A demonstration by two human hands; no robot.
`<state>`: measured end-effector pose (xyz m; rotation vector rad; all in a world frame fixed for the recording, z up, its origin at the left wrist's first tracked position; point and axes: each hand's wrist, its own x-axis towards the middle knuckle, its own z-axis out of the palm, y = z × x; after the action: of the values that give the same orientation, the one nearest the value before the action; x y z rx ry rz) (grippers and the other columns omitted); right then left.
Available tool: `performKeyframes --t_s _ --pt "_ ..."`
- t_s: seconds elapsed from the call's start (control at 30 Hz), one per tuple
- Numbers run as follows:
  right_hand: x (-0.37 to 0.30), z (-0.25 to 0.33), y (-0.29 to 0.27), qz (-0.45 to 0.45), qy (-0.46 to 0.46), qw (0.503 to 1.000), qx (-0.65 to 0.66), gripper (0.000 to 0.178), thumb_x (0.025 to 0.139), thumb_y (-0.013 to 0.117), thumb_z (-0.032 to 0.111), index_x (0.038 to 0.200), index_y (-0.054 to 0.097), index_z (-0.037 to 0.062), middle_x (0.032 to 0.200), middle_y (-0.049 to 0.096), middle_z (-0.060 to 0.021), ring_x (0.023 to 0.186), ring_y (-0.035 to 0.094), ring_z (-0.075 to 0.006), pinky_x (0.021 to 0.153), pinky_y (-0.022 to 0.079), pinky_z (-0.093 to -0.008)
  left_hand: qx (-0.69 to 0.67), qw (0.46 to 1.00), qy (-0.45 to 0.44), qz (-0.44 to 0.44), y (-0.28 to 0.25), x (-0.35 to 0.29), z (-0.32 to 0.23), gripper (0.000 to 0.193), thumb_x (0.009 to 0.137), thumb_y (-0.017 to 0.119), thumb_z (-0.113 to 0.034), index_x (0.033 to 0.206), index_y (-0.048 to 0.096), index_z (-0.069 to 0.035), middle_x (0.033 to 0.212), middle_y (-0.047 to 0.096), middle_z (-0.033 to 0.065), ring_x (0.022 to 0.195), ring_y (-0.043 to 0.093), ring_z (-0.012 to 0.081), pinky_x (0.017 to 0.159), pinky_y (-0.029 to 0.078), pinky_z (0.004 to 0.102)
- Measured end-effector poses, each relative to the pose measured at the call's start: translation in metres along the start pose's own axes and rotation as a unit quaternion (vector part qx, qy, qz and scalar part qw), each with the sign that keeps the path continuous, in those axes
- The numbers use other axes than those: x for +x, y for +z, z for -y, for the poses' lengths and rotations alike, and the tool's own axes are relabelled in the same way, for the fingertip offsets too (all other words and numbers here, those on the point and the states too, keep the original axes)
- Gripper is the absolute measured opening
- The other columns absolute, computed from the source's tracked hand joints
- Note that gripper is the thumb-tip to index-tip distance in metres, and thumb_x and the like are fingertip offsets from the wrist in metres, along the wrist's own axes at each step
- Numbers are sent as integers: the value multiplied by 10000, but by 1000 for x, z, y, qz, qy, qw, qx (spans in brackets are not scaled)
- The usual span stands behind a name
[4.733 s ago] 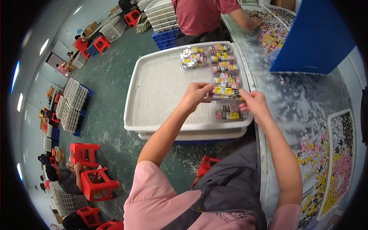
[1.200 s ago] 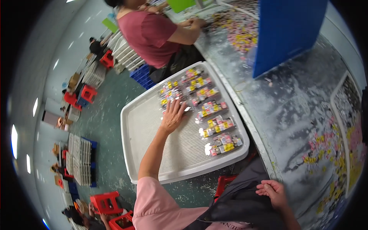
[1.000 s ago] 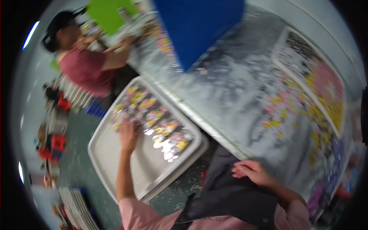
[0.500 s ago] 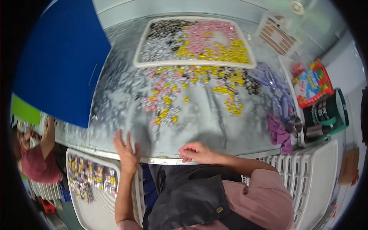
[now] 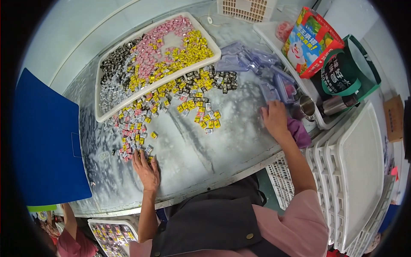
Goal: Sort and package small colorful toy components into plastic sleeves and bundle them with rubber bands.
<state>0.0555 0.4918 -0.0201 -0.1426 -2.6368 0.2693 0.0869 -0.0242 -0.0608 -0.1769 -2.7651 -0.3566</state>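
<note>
My left hand (image 5: 146,173) lies with its fingers stretched over the near end of a strip of small wrapped pieces (image 5: 132,132), coloured pink, yellow and silver. My right hand (image 5: 275,120) reaches to the right side of the table, its fingers apart at the near edge of some clear bluish plastic cases (image 5: 269,92). No held object shows in it. Just beside that hand are a purple cloth (image 5: 298,133) and a metal cup (image 5: 304,107). Another cluster of yellow, pink and silver pieces (image 5: 207,118) lies between my hands.
A white tray (image 5: 216,50) sorted with black, silver, pink and yellow pieces stands at the back. A blue panel (image 5: 49,145) rises at the left. At the right are a colourful bag (image 5: 310,43), a green bag (image 5: 364,64) and stacked white trays (image 5: 359,171). Another person's sleeve (image 5: 75,244) shows lower left.
The view has swung to the right. My left hand has moved forward onto the pieces; my right hand has gone from the table's front edge to the plastic cases.
</note>
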Motion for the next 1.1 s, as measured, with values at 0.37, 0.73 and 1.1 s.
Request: performKeyframes --t_s 0.37,0.73,1.1 --pt "34 -44 22 134 146 975 99 270 811 775 245 892 695 0 892 699 -171 873 682 -350 757 537 -452 -5 1000 -18 14 -4 1 -3 531 993 575 -229 1447 442 11 1535 356 253 1418 298 474 1184 246 547" --pt "45 -64 22 175 109 960 189 264 827 759 208 980 753 -8 898 735 -184 815 727 -259 741 545 -345 14 999 -30 -5 -10 -3 -3 508 983 583 -199 1427 465 18 1510 389 254 1401 341 462 1175 273 526" --pt "35 -75 28 140 52 987 52 203 883 697 197 958 715 9 855 702 -189 803 681 -346 724 523 -419 -28 999 -25 -14 -6 2 -11 535 949 625 -208 1417 479 7 1502 407 249 1399 349 463 1175 289 522"
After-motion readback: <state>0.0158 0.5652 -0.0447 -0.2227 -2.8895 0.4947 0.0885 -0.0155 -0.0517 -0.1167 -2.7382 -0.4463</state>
